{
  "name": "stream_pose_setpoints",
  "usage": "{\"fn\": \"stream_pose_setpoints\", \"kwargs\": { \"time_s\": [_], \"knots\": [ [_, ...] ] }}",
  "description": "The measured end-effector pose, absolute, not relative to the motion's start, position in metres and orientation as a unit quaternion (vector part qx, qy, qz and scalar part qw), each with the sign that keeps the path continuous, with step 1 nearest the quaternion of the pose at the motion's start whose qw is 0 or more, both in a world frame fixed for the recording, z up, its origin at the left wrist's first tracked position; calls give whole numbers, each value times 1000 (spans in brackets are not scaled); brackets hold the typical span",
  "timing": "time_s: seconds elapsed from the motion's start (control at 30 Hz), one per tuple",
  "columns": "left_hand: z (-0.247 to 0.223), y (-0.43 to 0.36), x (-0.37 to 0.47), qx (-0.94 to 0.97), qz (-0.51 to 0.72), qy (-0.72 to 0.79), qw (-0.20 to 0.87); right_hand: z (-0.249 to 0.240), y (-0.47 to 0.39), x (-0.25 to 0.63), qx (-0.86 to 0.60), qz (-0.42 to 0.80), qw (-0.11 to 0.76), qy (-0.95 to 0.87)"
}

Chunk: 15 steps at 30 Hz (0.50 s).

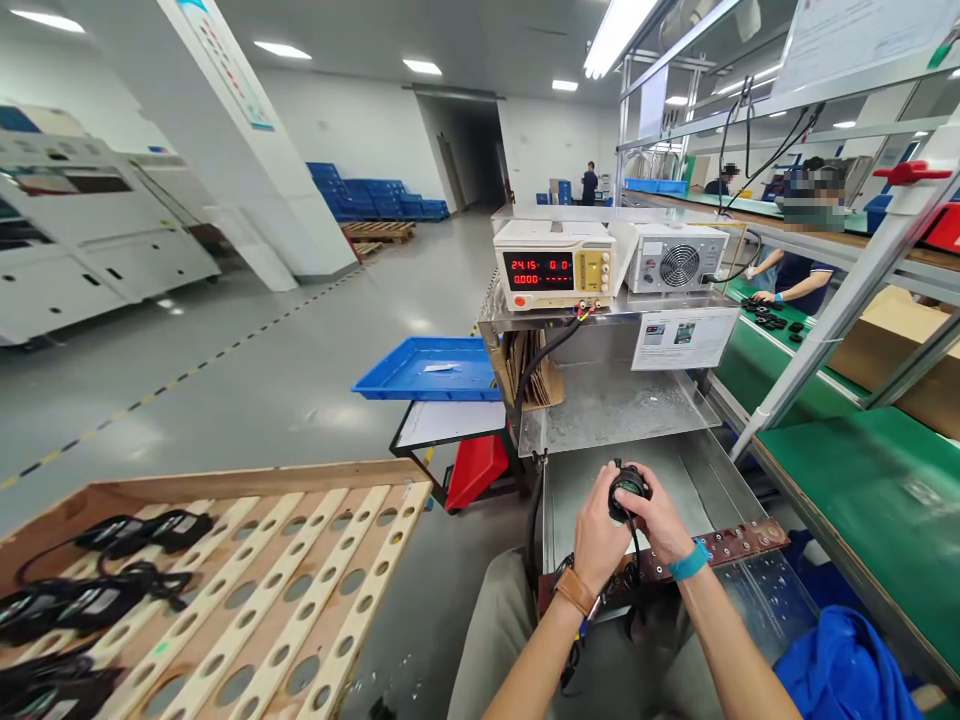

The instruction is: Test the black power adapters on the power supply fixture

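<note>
Round black device (628, 487) was pinched between left hand (602, 515) and right hand (661, 512) at four o'clock, presumably for steadiness; black cable (637, 562) was left hanging toward six. Benchtop power supply (555, 235) was set at eleven from it, likely for easy reading.

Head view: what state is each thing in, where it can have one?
Black device, held by left hand and right hand
Power supply, on, display lit
Fan unit, cannot tell if running
Overhead lamp, lit
Doorway, open, dark inside
Blue tray, upright, paper inside
Red bin, tilted
Blue cloth, crumpled
Wooden rack, black units at its left
</note>
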<state>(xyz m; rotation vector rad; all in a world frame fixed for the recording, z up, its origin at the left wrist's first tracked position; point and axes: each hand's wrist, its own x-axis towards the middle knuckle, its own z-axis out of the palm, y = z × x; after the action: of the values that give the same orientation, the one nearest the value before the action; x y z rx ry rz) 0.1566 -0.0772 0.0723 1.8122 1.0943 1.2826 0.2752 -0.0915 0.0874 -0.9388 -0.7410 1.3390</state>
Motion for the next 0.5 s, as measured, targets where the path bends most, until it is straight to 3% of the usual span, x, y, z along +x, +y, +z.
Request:
{"fn": "stream_pose_setpoints", "kwargs": {
  "time_s": [0.13,0.27,0.5],
  "knots": [
    [50,-109,157,561,498,388,535,100,-87,273,-354,651,616,-265],
    [19,-152,158,498,356,285,737,94,-65,284,-320,697,588,-256],
    [-4,-179,153,260,251,265,894,8,5,311,-405,725,504,-237]
  ]
}}
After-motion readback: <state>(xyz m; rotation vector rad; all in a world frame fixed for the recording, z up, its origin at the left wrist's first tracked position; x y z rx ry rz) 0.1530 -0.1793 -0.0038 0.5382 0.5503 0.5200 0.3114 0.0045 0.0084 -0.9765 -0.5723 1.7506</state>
